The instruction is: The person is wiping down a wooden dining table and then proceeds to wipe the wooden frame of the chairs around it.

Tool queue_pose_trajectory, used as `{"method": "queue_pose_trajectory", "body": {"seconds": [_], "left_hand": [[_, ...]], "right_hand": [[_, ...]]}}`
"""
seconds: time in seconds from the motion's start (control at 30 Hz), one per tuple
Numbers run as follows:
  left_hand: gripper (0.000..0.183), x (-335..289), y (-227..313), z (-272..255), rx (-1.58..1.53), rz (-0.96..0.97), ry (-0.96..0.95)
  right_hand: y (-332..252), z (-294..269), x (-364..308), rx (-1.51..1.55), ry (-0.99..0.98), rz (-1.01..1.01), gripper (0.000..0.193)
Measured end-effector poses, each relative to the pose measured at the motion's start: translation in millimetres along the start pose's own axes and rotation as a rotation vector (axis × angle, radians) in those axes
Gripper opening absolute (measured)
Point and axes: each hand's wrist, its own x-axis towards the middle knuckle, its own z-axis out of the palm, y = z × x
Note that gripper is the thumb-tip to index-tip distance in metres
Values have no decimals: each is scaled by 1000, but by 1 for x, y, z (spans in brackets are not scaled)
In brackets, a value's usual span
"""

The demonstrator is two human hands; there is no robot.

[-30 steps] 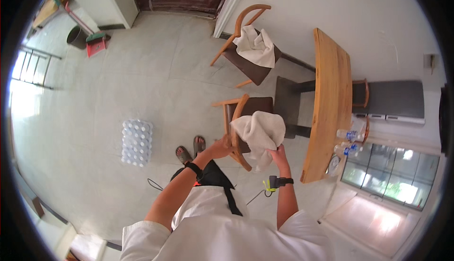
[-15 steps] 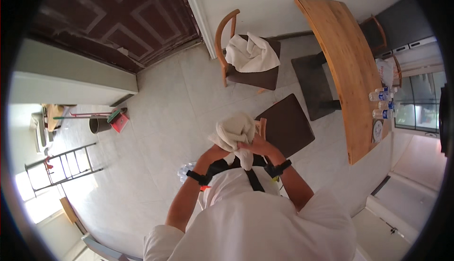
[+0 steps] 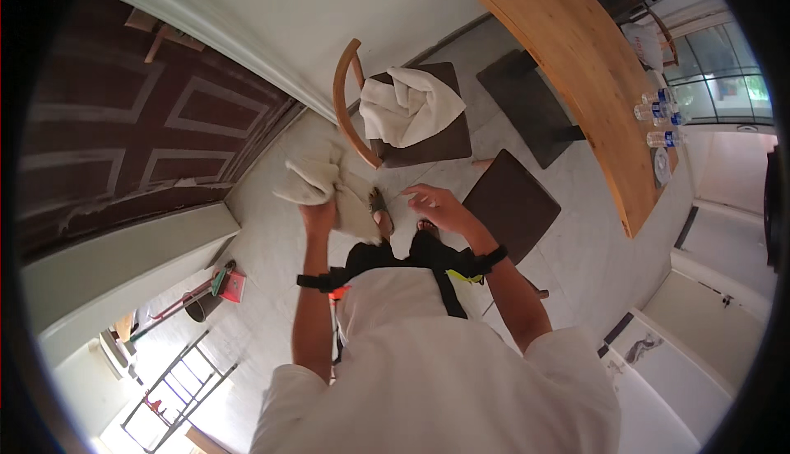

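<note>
My left hand (image 3: pixel 318 217) is closed on a cream cloth (image 3: pixel 311 178), which bunches up over the fingers. Part of the cloth hangs loosely toward my feet. To the right, my right hand (image 3: pixel 436 207) is apart from the cloth, its fingers bent a little and spread, with nothing in them. A second cream cloth (image 3: pixel 415 112) lies crumpled on the dark seat of a wooden chair (image 3: pixel 346 100), beyond my hands. A dark brown seat (image 3: pixel 514 207) stands beside my right hand.
A long wooden table (image 3: pixel 568 67) runs along the right, with plastic bottles (image 3: pixel 658 139) at its edge. A dark red panelled door (image 3: pixel 156 116) is at the left. A bin (image 3: pixel 202 306), red dustpan (image 3: pixel 234 287) and metal rack (image 3: pixel 177 388) are lower left.
My right hand has let go of the cloth that both hands held. My left hand has carried it left and forward, and it has come partly unfolded. The view has turned left.
</note>
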Motion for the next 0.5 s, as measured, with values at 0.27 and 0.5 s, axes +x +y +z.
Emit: {"method": "queue_pose_trajectory", "body": {"seconds": [0.27,0.5], "left_hand": [[55,135,24,17,223,-129,-162],[76,185,-11,88,519,-77,-231]], "right_hand": [[2,-34,14,-101,259,190,30],[17,-53,61,-118,300,325,33]]}}
